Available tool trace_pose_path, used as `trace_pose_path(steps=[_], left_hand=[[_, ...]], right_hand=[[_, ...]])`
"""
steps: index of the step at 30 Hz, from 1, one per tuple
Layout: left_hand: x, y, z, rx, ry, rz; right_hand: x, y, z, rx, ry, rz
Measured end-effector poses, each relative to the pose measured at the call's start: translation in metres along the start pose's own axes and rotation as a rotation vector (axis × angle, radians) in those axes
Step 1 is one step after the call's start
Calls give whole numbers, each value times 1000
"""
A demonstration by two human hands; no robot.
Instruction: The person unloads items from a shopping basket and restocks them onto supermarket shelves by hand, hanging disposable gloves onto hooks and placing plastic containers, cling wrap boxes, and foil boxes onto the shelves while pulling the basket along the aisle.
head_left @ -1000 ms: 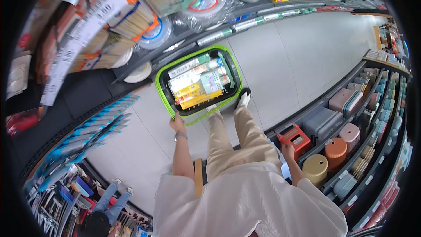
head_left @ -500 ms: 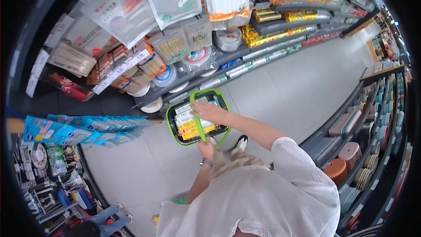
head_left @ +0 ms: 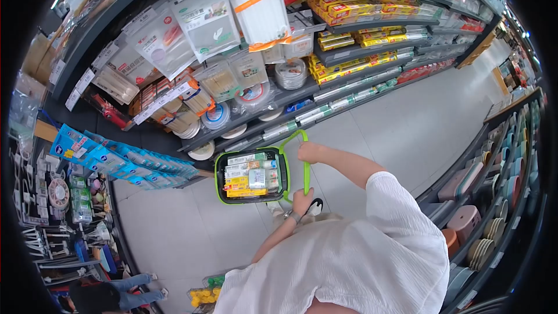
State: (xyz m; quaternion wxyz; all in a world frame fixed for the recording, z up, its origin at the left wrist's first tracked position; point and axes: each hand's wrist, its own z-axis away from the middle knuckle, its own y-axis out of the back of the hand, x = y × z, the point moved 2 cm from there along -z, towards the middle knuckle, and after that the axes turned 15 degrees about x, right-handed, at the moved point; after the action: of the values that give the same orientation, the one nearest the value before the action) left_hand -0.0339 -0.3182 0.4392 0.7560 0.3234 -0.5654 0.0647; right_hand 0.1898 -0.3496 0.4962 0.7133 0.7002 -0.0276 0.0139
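A black shopping basket [head_left: 220, 177] with a green rim is in front of me, left of both hands. Its green handle [head_left: 306, 170] is tipped out to the right, beyond the basket's rim. My right hand [head_left: 313, 152] is closed around the far part of this handle. Lower down, my left hand [head_left: 301, 201], with a watch on the wrist, is closed at the handle's near end. Inside the basket lie several boxed packages, among them a yellow box [head_left: 236, 185] and a white and green box [head_left: 246, 159]. A small pale packet [head_left: 257, 178] rests on top of them.
Shelves [head_left: 343, 81] with cling-film boxes, plates and hanging bags run along the far side. Blue packets [head_left: 110, 160] hang at the left. Another shelf [head_left: 465, 221] with storage goods stands at the right. A person [head_left: 110, 293] is at the lower left.
The handle has swung from across the basket to its right side, with both hands moving rightward on it. The packages now show uncovered. The view has shifted and shows more of the upper shelf.
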Motion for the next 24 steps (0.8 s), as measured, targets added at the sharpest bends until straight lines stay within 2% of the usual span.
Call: trace_pose_path(steps=[3,5,7,9,12,13,14,19,24], left_hand=[[19,-32,8,-123,-49,-85],[15,-56,18,-259,-56,-246],[14,-76,30,-319,-26,-225],[10,-96,42,-323,-147,-211],[54,-102,55,-497,1,-157],[61,-106,64,-598,81,-146],[54,-118,72,-612,81,-141],[67,-162,111,-761,-71,-90],[88,-172,158,-905,-89,-59]], right_hand=[[3,-15,53,-38,-53,11],[-3,-19,84,-41,-67,10],[-5,-21,111,-75,-130,25],[-4,-32,136,-69,-139,6],[-6,-24,174,-105,-185,-18],[-9,-23,188,-140,-221,-20],[-13,-21,203,-150,-231,-22],[-31,-9,285,-175,-345,-12],[-81,4,350,-265,-531,23]])
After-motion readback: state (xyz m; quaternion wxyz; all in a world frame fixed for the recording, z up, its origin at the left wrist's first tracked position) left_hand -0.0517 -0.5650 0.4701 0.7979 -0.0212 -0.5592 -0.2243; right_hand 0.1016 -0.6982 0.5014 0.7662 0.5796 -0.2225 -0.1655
